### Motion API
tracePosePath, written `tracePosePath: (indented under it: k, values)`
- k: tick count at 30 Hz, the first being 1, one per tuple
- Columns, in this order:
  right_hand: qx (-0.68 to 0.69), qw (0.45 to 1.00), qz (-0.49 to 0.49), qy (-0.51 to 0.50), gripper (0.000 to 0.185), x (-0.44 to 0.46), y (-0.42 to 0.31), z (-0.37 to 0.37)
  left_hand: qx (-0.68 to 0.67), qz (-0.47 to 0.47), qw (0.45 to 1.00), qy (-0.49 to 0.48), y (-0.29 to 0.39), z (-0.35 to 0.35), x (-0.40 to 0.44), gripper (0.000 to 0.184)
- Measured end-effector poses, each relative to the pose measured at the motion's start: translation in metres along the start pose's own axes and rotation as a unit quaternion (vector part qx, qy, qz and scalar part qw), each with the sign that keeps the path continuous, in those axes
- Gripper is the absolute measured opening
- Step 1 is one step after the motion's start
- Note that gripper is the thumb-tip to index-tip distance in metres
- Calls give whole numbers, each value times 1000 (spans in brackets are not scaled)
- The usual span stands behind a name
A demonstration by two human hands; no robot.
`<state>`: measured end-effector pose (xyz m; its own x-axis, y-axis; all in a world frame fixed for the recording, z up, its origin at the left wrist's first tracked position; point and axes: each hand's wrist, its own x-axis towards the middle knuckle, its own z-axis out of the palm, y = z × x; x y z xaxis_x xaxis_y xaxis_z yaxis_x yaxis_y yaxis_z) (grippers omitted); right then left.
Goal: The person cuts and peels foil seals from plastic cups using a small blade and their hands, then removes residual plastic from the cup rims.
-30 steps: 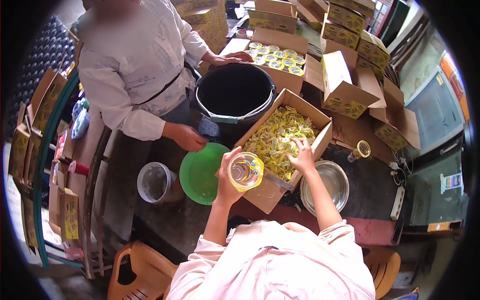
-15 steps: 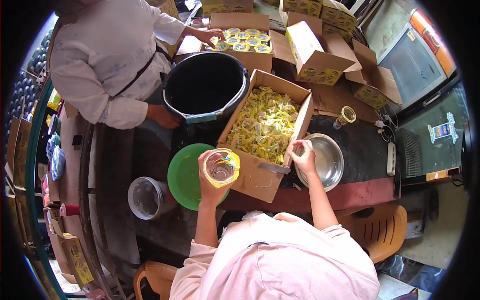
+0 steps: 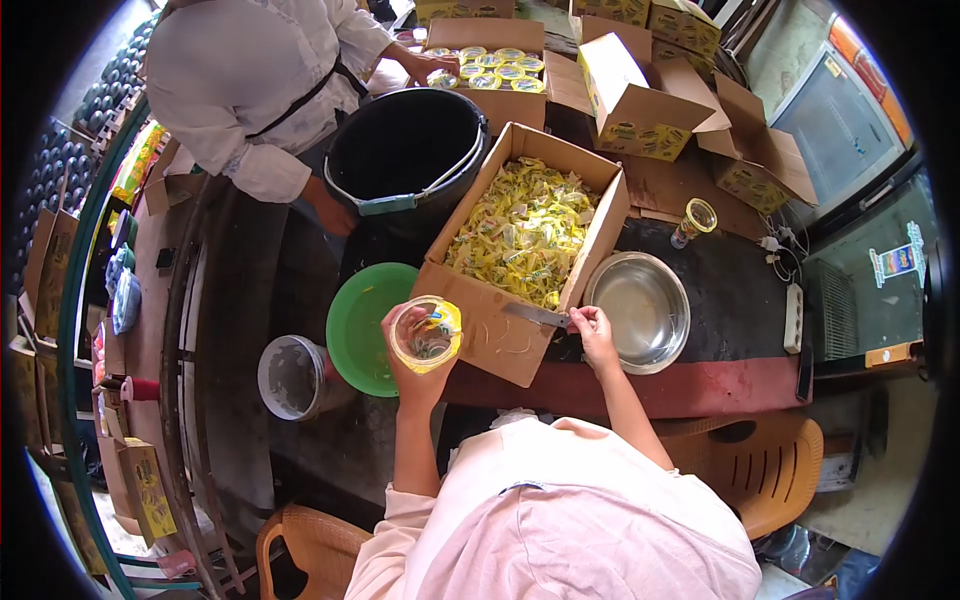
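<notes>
My left hand point(image 3: 418, 375) is wrapped round a clear plastic cup point(image 3: 427, 335) with a yellow printed rim, held above the green basin point(image 3: 345, 325). My right hand point(image 3: 595, 335) pinches the end of a thin, flat, dark grey strip like a blade point(image 3: 535, 314), which lies across the near edge of an open carton point(image 3: 502, 350). Inside the carton is a heap of yellow-and-clear plastic scraps point(image 3: 525, 235). Just right of my right hand is a shiny metal bowl point(image 3: 652, 325).
Another person point(image 3: 250, 90) stands at the left, with a hand point(image 3: 425, 65) at a carton of sealed cups point(image 3: 505, 68). A black bucket point(image 3: 405, 150) stands beside the scraps carton. A single cup point(image 3: 694, 222), a power strip point(image 3: 793, 318) and a white pail point(image 3: 290, 377) are around.
My right hand has come down from the carton's side and taken hold of the grey strip's end. The cup in my left hand has shifted slightly. The whole view has tilted a little.
</notes>
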<state>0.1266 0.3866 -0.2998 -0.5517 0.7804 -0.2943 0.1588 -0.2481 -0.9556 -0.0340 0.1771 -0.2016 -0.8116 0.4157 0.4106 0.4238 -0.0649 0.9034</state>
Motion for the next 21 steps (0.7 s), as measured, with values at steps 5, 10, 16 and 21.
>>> tracePosePath:
  k: [5,10,16,21]
  values:
    - [-20,998,-65,-4,37,3,7,8,-16,-9,1000,-2,8,13,-6,69]
    - [66,997,-3,-37,33,-12,-1,3,1,-1,1000,-3,21,24,-2,69]
    - [351,900,238,-106,26,-38,-33,-18,28,70,997,-15,43,41,17,63]
    - [364,901,196,-132,24,-54,-62,-19,96,77,992,-38,50,57,31,64]
